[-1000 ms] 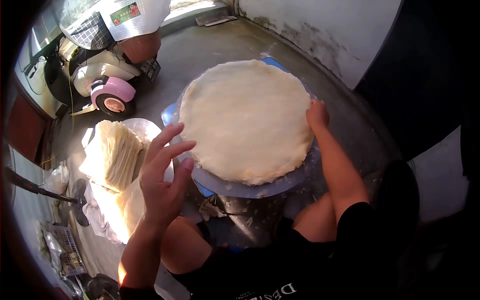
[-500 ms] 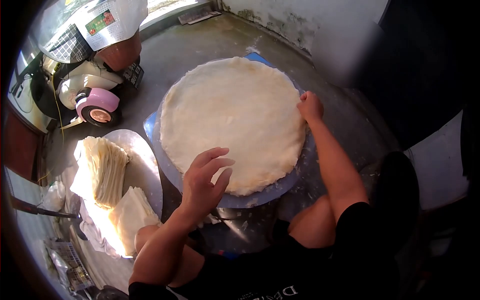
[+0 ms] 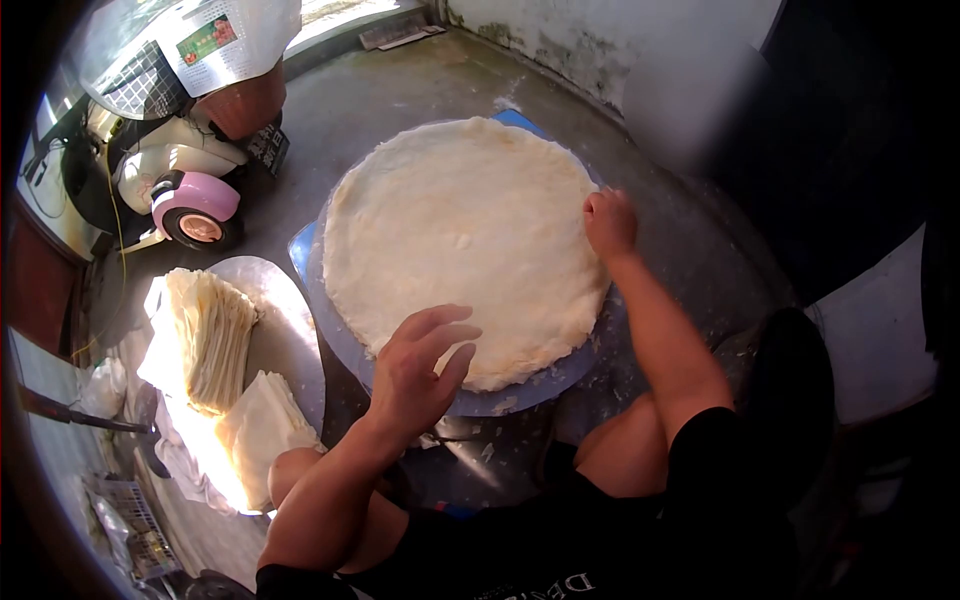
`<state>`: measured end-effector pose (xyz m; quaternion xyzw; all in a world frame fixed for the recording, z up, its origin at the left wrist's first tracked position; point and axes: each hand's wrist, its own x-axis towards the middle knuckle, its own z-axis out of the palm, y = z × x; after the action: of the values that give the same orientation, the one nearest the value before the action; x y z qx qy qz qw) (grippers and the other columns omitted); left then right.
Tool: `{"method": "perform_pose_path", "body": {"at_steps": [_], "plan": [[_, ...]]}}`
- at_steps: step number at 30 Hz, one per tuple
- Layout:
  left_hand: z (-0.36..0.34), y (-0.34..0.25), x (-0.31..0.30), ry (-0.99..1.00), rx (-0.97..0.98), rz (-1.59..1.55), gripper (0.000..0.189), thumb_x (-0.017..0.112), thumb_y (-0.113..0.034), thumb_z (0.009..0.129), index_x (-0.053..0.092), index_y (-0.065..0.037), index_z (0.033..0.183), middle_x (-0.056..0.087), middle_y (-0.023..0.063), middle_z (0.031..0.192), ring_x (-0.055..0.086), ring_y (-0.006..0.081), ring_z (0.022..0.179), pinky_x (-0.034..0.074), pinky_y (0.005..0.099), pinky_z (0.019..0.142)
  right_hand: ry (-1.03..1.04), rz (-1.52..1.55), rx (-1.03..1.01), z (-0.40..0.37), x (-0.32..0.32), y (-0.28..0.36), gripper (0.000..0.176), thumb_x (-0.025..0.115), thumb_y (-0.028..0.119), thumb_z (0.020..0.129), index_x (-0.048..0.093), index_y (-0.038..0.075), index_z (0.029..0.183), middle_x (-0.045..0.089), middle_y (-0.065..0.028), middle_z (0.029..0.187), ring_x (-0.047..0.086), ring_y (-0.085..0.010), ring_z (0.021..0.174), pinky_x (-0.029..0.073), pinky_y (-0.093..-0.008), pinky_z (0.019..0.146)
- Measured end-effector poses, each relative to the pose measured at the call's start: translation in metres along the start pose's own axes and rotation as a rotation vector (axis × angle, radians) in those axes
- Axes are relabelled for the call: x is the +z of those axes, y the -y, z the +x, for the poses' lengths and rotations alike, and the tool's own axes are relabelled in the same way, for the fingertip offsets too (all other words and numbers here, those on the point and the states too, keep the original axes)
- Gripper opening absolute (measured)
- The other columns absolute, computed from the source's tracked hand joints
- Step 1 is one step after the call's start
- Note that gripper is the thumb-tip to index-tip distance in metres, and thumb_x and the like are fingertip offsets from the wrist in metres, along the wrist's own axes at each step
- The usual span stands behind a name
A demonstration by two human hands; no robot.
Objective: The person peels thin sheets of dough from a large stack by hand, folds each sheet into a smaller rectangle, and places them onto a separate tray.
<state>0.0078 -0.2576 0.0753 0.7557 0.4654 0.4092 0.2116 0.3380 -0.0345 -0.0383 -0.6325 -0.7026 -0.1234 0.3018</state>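
Note:
A wide, round, pale dough-like sheet or stack of sheets [image 3: 450,230] lies flat on a round grey board [image 3: 345,345], its edge uneven and crumbly. My left hand [image 3: 415,370] hovers over the near edge of this round, fingers spread and slightly curved, with nothing in it. At the right edge, my right hand [image 3: 612,222] is closed, thumb and fingers curled together against the rim of the round. Whatever those fingers may pinch is hidden. Blue corners of a support [image 3: 520,122] stick out from under the board.
To the left, a second round board [image 3: 290,300] bears folded stacks of thin pale sheets [image 3: 205,335]. Behind it stand a pink-fendered wheeled vehicle [image 3: 205,195] and a white basket [image 3: 215,45]. Crumbs dot the concrete floor [image 3: 400,75]. A stained wall [image 3: 560,45] rises at the back.
My right hand has shifted slightly left and down along the round's right edge, still closed. My left hand has moved a little right and down, staying open.

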Motion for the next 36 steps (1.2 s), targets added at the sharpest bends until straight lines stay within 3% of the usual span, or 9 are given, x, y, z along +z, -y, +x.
{"method": "perform_pose_path", "body": {"at_steps": [4, 8, 13, 16, 25, 26, 28, 31, 36], "plan": [[-0.001, 0.001, -0.001, 0.0, 0.028, 0.006, 0.017, 0.072, -0.005, 0.084, 0.071, -0.009, 0.101, 0.069, 0.0111, 0.116, 0.065, 0.0326, 0.11, 0.055, 0.0403, 0.09, 0.023, 0.023, 0.165, 0.001, 0.001, 0.006, 0.01, 0.072, 0.011, 0.079, 0.062, 0.009, 0.077, 0.067, -0.0105, 0.09, 0.063, -0.035, 0.093, 0.052, -0.0468, 0.076], [-0.002, 0.0, -0.002, 0.004, 0.02, 0.014, 0.018, 0.072, -0.002, 0.083, 0.073, -0.006, 0.101, 0.07, 0.012, 0.117, 0.067, 0.0308, 0.111, 0.055, 0.0388, 0.092, 0.063, -0.041, 0.058, 0.015, 0.002, 0.011, 0.01, 0.073, 0.01, 0.077, 0.064, 0.008, 0.08, 0.067, -0.0114, 0.087, 0.066, -0.032, 0.085, 0.052, -0.0443, 0.072], [-0.002, 0.0, -0.005, 0.013, 0.054, 0.04, 0.018, 0.073, -0.002, 0.083, 0.073, -0.006, 0.101, 0.07, 0.0108, 0.116, 0.067, 0.0308, 0.11, 0.055, 0.039, 0.091, 0.475, 0.921, 0.421, 0.037, -0.013, 0.027, 0.009, 0.074, 0.008, 0.078, 0.068, 0.005, 0.084, 0.065, -0.0004, 0.074, 0.059, -0.0136, 0.065, 0.048, -0.0309, 0.063], [-0.001, -0.001, -0.006, 0.013, 0.063, 0.031, 0.019, 0.073, -0.002, 0.082, 0.073, -0.006, 0.1, 0.071, 0.0107, 0.115, 0.067, 0.0309, 0.11, 0.055, 0.0394, 0.091, 0.386, 1.096, 0.45, 0.033, 0.002, 0.01, 0.02, 0.078, 0.018, 0.074, 0.067, 0.003, 0.079, 0.064, -0.001, 0.071, 0.059, -0.014, 0.066, 0.05, -0.0322, 0.064], [-0.001, -0.003, -0.007, 0.036, 0.108, 0.052, 0.019, 0.073, -0.002, 0.081, 0.072, -0.006, 0.1, 0.071, 0.0104, 0.114, 0.067, 0.0308, 0.108, 0.056, 0.0393, 0.09, 0.38, 0.213, 0.226, 0.024, 0.008, -0.014, 0.02, 0.078, 0.019, 0.076, 0.07, 0.002, 0.083, 0.065, -0.0026, 0.07, 0.062, -0.0168, 0.063, 0.052, -0.0331, 0.061], [-0.001, -0.003, -0.007, 0.035, 0.107, 0.052, 0.019, 0.073, -0.002, 0.081, 0.072, -0.006, 0.1, 0.071, 0.0104, 0.114, 0.067, 0.0308, 0.108, 0.056, 0.0393, 0.09, 0.38, 0.213, 0.225, 0.024, 0.005, -0.009, 0.02, 0.078, 0.019, 0.076, 0.07, 0.002, 0.083, 0.065, -0.0026, 0.07, 0.062, -0.0168, 0.063, 0.052, -0.0331, 0.061], [-0.002, -0.003, -0.006, 0.032, 0.113, 0.05, 0.019, 0.073, -0.001, 0.081, 0.072, -0.006, 0.1, 0.071, 0.0104, 0.113, 0.067, 0.0308, 0.107, 0.056, 0.0392, 0.09, 0.611, 0.866, 0.532, 0.03, -0.013, 0.018, 0.015, 0.073, 0.016, 0.082, 0.07, 0.002, 0.084, 0.064, -0.0021, 0.069, 0.059, -0.0136, 0.057, 0.047, -0.0312, 0.052], [-0.001, -0.004, -0.005, 0.043, 0.123, 0.061, 0.02, 0.073, -0.001, 0.081, 0.072, -0.006, 0.1, 0.071, 0.0104, 0.113, 0.068, 0.0306, 0.107, 0.056, 0.0393, 0.089, 0.577, 0.976, 0.486, 0.042, -0.061, 0.072, 0.012, 0.07, 0.013, 0.085, 0.07, 0.002, 0.087, 0.064, -0.002, 0.069, 0.055, -0.0108, 0.052, 0.041, -0.0298, 0.046], [-0.001, -0.004, -0.004, 0.045, 0.126, 0.054, 0.019, 0.074, -0.002, 0.081, 0.072, -0.006, 0.1, 0.071, 0.0104, 0.112, 0.068, 0.0305, 0.107, 0.056, 0.0393, 0.089, 0.536, 0.829, 0.432, 0.037, -0.036, 0.06, 0.011, 0.07, 0.013, 0.085, 0.071, 0.003, 0.089, 0.063, -0.0017, 0.069, 0.054, -0.0107, 0.054, 0.041, -0.0301, 0.047]]}}
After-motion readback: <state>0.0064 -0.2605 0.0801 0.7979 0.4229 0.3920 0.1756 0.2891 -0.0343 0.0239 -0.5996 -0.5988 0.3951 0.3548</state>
